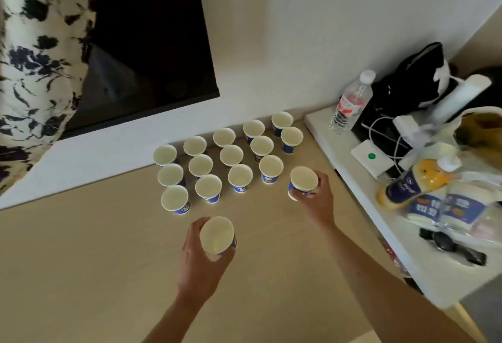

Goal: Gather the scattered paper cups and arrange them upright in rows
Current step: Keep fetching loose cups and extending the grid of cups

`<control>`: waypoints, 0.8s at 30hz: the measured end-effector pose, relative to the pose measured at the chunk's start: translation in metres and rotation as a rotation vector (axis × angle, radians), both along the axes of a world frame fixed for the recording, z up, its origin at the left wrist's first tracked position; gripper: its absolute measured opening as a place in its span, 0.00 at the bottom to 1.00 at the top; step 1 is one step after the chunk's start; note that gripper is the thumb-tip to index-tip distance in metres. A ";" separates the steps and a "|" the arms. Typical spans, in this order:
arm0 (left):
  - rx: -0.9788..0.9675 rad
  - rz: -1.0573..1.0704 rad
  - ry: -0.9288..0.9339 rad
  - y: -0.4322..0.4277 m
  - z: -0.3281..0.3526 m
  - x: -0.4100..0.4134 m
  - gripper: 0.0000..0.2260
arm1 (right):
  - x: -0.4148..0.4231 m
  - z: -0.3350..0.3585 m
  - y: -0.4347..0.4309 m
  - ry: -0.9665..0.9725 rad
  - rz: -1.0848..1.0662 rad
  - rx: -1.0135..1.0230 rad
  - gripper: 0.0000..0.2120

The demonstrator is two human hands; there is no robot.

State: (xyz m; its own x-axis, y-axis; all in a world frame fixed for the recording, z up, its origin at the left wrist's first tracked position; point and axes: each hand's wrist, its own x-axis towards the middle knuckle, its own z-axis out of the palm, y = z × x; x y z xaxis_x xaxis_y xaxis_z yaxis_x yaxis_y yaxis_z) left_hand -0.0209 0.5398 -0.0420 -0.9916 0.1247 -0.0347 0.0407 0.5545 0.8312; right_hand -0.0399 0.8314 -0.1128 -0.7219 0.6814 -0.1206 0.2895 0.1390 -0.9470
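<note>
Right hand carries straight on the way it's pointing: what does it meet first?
Probably the upright blue-and-white paper cup at the near row's right end, just ahead-left of the right hand, whose fingers grip a matching paper cup. Depth is unclear.

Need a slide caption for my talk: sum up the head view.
Right hand holds a paper cup at the end of the third row; left hand holds another cup nearer.
</note>
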 end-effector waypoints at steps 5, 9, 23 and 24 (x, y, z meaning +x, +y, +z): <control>-0.047 0.001 0.000 -0.001 -0.006 -0.002 0.30 | -0.034 -0.016 0.034 -0.046 0.026 0.087 0.29; -0.081 0.026 -0.002 -0.009 -0.008 -0.001 0.30 | -0.054 -0.029 0.047 -0.085 0.051 0.127 0.29; -0.125 0.073 -0.012 -0.029 -0.023 -0.002 0.31 | -0.087 -0.045 0.062 -0.095 0.019 0.137 0.29; -0.122 0.072 -0.013 -0.028 -0.023 -0.003 0.31 | -0.088 -0.045 0.062 -0.098 0.021 0.133 0.30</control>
State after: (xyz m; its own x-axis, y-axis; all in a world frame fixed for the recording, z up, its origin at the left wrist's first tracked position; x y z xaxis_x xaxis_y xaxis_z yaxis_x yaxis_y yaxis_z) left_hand -0.0243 0.5115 -0.0653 -0.9972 0.0472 -0.0584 -0.0135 0.6524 0.7578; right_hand -0.1276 0.8935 -0.1577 -0.7254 0.6809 -0.1005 0.3750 0.2685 -0.8873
